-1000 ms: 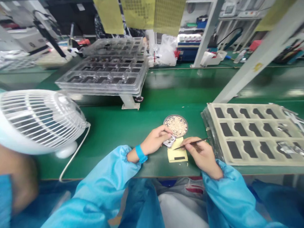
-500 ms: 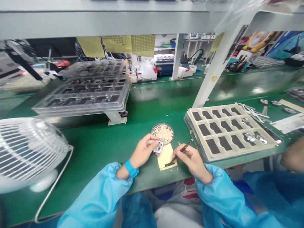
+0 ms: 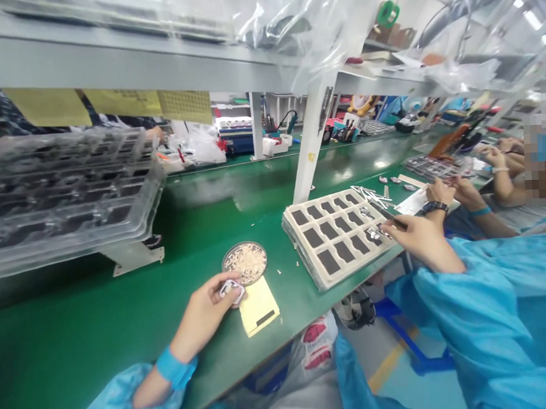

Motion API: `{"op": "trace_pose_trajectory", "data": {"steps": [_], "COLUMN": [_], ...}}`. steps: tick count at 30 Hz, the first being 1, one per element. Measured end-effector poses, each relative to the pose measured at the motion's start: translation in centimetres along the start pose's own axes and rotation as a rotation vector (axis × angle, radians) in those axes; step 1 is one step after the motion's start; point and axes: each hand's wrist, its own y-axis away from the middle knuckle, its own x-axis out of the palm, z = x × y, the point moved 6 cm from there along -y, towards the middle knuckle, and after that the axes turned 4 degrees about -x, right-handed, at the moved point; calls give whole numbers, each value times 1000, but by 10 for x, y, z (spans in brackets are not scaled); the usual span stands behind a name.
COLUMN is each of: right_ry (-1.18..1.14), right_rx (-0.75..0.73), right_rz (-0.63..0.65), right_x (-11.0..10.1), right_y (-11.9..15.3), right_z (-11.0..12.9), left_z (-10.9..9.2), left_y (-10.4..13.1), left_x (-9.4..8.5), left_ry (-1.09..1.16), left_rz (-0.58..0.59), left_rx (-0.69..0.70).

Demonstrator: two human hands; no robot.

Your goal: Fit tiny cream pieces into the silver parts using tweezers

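Observation:
My left hand (image 3: 209,311) pinches a small silvery metal part (image 3: 232,291) just in front of a round dish (image 3: 250,264) of tiny pale pieces. Partly beside that hand lies a yellow paper (image 3: 257,306) with a black strip (image 3: 265,317) on it. Over the right end of the compartment tray (image 3: 319,244), my right hand (image 3: 417,238) holds dark tweezers (image 3: 395,220), their tips near the metal parts (image 3: 375,232) in the tray. Several of the tray's dark-lined pockets hold nothing.
Clear plastic trays (image 3: 76,217) stand on a raised support at left. A white post (image 3: 309,149) rises behind the compartment tray. Strips and small parts lie on the green bench (image 3: 207,368) beyond it. Other people's hands (image 3: 465,192) work at far right.
The view has turned right. My right hand has moved from the yellow paper to the right end of the compartment tray, with the tweezers. My left hand still holds the metal part.

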Motion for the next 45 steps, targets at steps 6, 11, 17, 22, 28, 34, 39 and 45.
{"op": "trace_pose_trajectory", "data": {"steps": [6,11,17,22,28,34,39,45], "right_ry": [276,394,360,305,275,256,-303,-887], "right_rx": [36,24,51,54,-11,17,-60,-251], "right_rz": [177,225,246,231,288,254,171,507], "right_x": [35,36,41,43,47,34,38,100], "right_y": [4,3,2,4,-2,-7,14,75], "right_z": [2,11,7,-3,-9,-2,79,233], "left_z": [6,6,4,0,-4,-5,-4,-5], "left_y": [-1,-1,1,4,5,7,7,3], "left_x": [0,-2,0,0,-1,2,4,-3], "left_ry": [-52,-57,-84,-70,-11,67,176,273], "left_rz": [48,35,51,31,31,38,47,8], "left_rx": [-37,-43,-37,-31,-24,-84,-61,19]}}
